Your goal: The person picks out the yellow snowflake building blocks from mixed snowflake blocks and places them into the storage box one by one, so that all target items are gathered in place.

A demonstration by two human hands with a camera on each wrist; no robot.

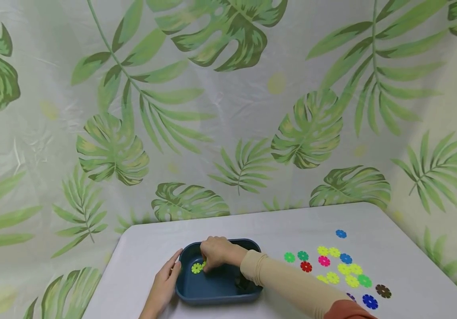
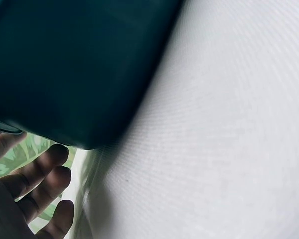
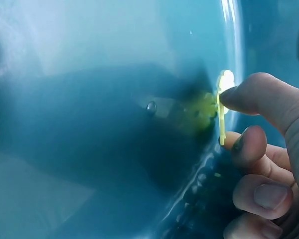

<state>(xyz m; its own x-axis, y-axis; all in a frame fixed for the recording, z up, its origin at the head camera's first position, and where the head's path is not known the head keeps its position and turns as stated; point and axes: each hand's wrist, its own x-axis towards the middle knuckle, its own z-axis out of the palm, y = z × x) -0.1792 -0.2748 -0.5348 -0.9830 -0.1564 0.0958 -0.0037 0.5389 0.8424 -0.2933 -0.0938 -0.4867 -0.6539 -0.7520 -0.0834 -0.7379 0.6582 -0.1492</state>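
A dark blue basin stands on the table, and my right hand reaches down into it. Between thumb and fingers that hand pinches a thin yellow flower-shaped disc, seen nearly edge-on in the right wrist view. Another yellow flower disc lies on the basin floor, just left of the hand. My left hand rests against the basin's left rim with extended fingers. In the left wrist view its lower fingers stand loosely beside the dark basin wall, apart from it.
Right of the basin, several flower discs lie scattered on the white table, among them a red disc, a pink disc and a brown disc. A leaf-patterned curtain hangs behind the table.
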